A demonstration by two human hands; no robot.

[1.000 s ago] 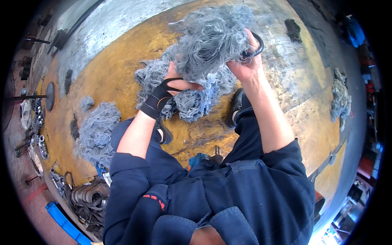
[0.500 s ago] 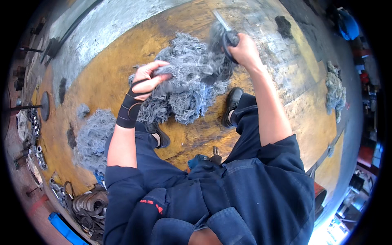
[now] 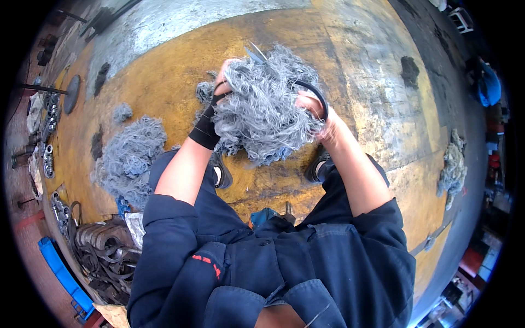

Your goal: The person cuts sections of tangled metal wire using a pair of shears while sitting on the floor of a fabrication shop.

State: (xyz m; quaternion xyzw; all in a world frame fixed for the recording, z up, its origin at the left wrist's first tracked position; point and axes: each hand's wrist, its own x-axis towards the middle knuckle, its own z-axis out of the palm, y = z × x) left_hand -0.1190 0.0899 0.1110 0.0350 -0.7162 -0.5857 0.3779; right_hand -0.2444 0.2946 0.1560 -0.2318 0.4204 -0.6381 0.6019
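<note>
Overhead, a person in dark blue work clothes stands on a worn yellow floor [image 3: 164, 76] and holds up a large clump of grey tangled fibre [image 3: 265, 109] at chest height, between both hands. The left hand [image 3: 221, 82], with a black wrist wrap, grips the clump's upper left edge; its fingers are curled into the fibre, mostly buried. The right hand [image 3: 314, 109] holds black-handled scissors [image 3: 306, 90], fingers closed through the handle loop, the pale blades poking out above the clump's top; whether the blades are parted cannot be told.

To cut well, it seems wise to keep the left hand pulling the fibre taut and its fingers well clear of the blades, since the mass hides both the blade tips and the fingertips.

Just left of the person's legs, a bigger heap of grey fibre [image 3: 131, 158] lies on the floor, with smaller tufts near it. Another pale bundle [image 3: 453, 167] lies well apart on the right. Dark metal rings and coils [image 3: 104, 246] pile at lower left beside a blue crate [image 3: 63, 273]. The person's two dark shoes [image 3: 317, 167] stand directly below the held clump, where falling scraps would likely land.
</note>
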